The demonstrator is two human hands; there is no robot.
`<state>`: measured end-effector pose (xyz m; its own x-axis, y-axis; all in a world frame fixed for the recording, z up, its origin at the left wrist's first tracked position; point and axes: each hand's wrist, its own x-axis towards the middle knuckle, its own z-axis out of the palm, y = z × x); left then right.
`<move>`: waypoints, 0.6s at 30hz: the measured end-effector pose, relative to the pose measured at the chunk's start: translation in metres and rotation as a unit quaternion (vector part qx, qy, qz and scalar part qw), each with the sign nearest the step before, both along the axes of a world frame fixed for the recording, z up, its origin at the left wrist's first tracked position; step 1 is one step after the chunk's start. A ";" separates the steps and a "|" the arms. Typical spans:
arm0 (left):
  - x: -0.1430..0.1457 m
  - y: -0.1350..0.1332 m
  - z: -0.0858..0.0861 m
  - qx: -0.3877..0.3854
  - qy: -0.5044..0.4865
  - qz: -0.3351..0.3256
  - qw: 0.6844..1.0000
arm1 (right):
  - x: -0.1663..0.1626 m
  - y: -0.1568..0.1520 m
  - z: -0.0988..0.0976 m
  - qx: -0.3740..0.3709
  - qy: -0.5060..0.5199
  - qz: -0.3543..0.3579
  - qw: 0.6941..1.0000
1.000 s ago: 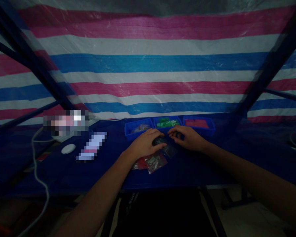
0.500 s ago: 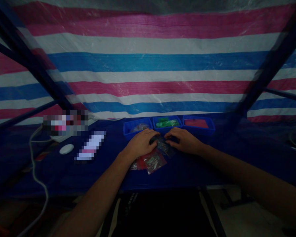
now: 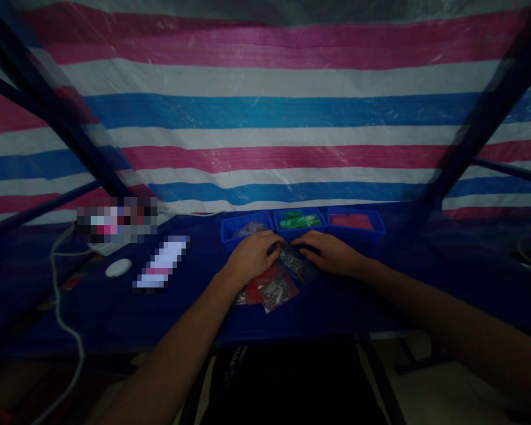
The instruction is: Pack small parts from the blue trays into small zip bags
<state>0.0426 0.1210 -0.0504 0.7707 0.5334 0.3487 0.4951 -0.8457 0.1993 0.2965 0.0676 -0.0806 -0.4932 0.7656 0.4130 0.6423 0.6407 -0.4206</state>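
Note:
A clear plastic bag of small metal parts, perhaps screws (image 3: 294,263), lies on the blue table between my hands. My left hand (image 3: 253,255) is closed at the bag's upper left edge, thumb and fingers curled together. Across from it, my right hand (image 3: 330,252) pinches the upper right edge; its fingertips come close to those of the left. Below them, another clear bag with metal pieces (image 3: 279,290) overlaps a red packet (image 3: 255,290), which is partly covered by my left wrist.
Behind my hands stand three blue trays: one with clear bags (image 3: 250,228), one with green pieces (image 3: 300,221), one with a flat red stack (image 3: 350,221). At left lie a blurred phone-like object (image 3: 161,264), a white oval object (image 3: 118,268) and a white cable (image 3: 58,307).
My right hand's fingers have shifted slightly left, closer to my left hand. More of the bag's metal contents shows between the hands. The trays have stayed put.

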 end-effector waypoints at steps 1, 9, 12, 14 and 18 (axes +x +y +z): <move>0.000 0.000 0.000 -0.001 -0.001 0.001 1.000 | 0.000 -0.001 0.001 -0.002 0.002 0.004 1.000; 0.002 0.001 -0.003 -0.001 -0.007 0.009 1.000 | -0.004 -0.003 0.005 -0.070 0.060 -0.015 0.996; 0.002 0.001 -0.002 -0.006 -0.009 0.003 1.000 | -0.004 -0.004 0.007 -0.094 0.088 -0.004 0.992; 0.002 0.000 -0.001 -0.009 -0.007 0.001 1.000 | -0.003 -0.004 0.008 -0.103 0.096 -0.002 0.990; 0.002 -0.002 0.000 -0.006 -0.006 0.002 1.000 | -0.003 -0.003 0.006 -0.077 0.061 -0.043 0.994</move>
<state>0.0450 0.1194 -0.0501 0.7645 0.5400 0.3522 0.4952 -0.8416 0.2154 0.2935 0.0641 -0.0748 -0.3768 0.8615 0.3403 0.6305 0.5077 -0.5871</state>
